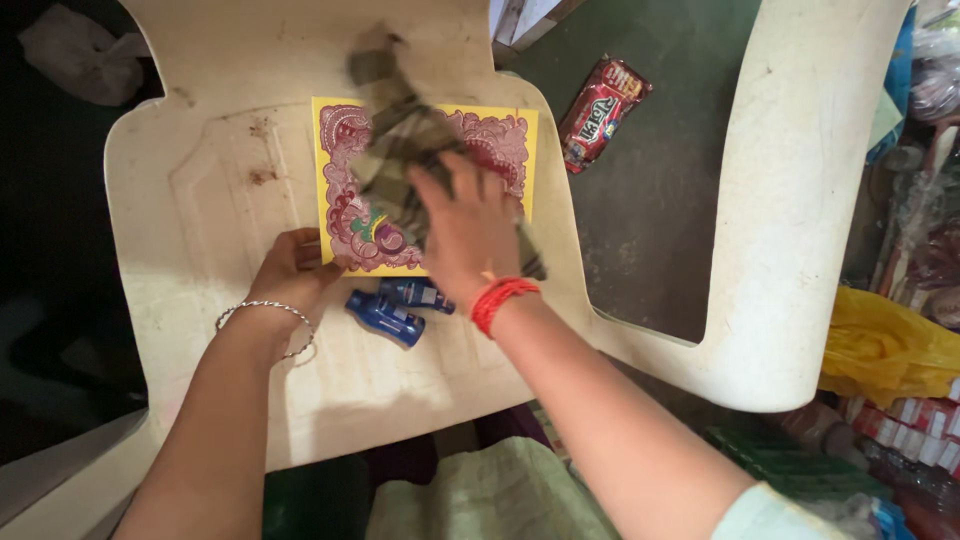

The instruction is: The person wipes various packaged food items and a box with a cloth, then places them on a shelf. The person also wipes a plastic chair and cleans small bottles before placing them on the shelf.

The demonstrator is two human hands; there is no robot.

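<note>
Two hands share the work: left hand (pixel 290 268) pins the card (pixel 340 190) flat on the chair (pixel 200 330), right hand (pixel 468 235) grips a cloth (pixel 400 140) over it

A red snack packet (pixel 601 112) is lying tilted on the dark floor just beyond the seat's right edge, its wrapper showing white and yellow print. Two small blue bottles (pixel 398 307) with blue labels are lying side by side on the white plastic chair (pixel 200 200), just below a yellow card bordered in pink (pixel 425 190). Stacked red-and-white boxes (pixel 915 425) and green packs (pixel 790 465) are sitting at the lower right, beside a yellow bag (pixel 885 345).
</note>
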